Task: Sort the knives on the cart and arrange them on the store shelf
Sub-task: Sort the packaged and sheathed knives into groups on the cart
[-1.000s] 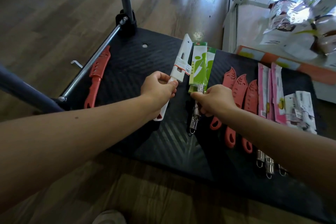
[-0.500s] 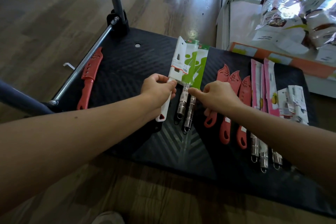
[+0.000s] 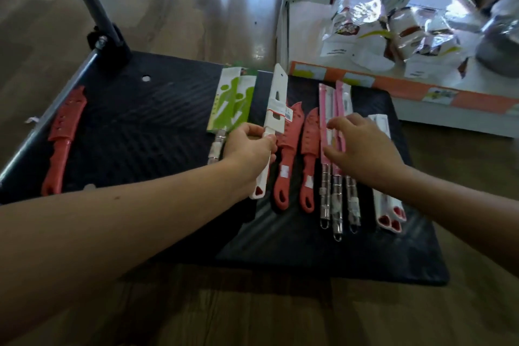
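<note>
My left hand (image 3: 248, 147) grips a white sheathed knife (image 3: 273, 109) by its handle, lifted over the black cart deck (image 3: 140, 126). Green-packaged steel-handled knives (image 3: 233, 101) lie just left of that hand. Red sheathed knives (image 3: 288, 149) lie side by side to its right, and one more red knife (image 3: 63, 137) rests alone at the far left. My right hand (image 3: 362, 149) hovers with fingers spread over the pink-packaged steel-handled knives (image 3: 334, 121). White knives (image 3: 389, 205) with red handle ends lie at the right, partly hidden by my forearm.
The cart's grey handle post (image 3: 87, 0) rises at the back left. A white store shelf (image 3: 421, 87) with an orange price strip stands just beyond the cart's right side, holding several foil-packaged goods (image 3: 370, 25). Wooden floor surrounds the cart.
My left hand carried the white knife rightward, past the green packs to above the red knives. My right hand let go of the green-packaged knives and moved over the pink packs.
</note>
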The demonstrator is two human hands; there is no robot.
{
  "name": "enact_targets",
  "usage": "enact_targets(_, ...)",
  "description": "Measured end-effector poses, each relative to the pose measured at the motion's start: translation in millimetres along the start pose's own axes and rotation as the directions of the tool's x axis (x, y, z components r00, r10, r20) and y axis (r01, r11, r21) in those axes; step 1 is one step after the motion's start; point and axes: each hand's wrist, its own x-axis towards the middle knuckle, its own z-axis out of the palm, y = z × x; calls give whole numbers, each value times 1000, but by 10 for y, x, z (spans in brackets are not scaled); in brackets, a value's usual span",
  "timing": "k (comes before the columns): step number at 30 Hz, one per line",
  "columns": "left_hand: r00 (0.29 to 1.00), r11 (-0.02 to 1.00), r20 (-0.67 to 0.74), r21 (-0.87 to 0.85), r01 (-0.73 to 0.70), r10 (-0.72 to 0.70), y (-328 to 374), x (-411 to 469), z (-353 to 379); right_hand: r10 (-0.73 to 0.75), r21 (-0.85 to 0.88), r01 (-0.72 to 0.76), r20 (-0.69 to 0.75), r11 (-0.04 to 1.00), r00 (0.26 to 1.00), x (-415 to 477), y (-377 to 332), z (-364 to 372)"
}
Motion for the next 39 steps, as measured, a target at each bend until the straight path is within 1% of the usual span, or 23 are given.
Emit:
enact_targets(4, 999, 998, 50, 53, -23, 20, -69, -96, 244, -25, -25, 25, 1, 999, 1000, -124, 186, -75)
enact_targets(9, 997, 990, 25, 119, -76, 73, -93, -78, 295, -61, -54, 60, 1, 997, 998, -138, 253, -107)
enact_targets(14, 998, 993, 11, 101, -64, 63, -76, -56, 194, -98, -71, 99, 27, 992, 995, -85, 118, -106)
enact_targets(19, 1000, 995, 6, 101, -26, 26, -72, 2, 125, -103, -107, 111, 70, 988, 992, -60, 41, -84)
enact_targets(23, 999, 998, 43, 68, -8, 5, -46, -8, 236, -60, -123, 69, 77, 990, 995, -92, 136, -98)
enact_targets(26, 998, 997, 68, 76, -16, 11, -56, -14, 393, -20, -132, 31, 80, 991, 997, -145, 279, -120)
enact_targets(34, 994, 999, 109, 41, 27, -32, -134, -115, 946, 114, -130, -108, 37, 986, 993, -221, 806, -249)
enact_targets(36, 994, 999, 112, 51, 8, -14, -152, -155, 1109, 137, -122, -131, 40, 984, 990, -262, 929, -242)
enact_targets(39, 992, 993, 114, 96, -72, 61, -175, -219, 1324, 152, -119, -144, 56, 982, 987, -324, 1086, -212)
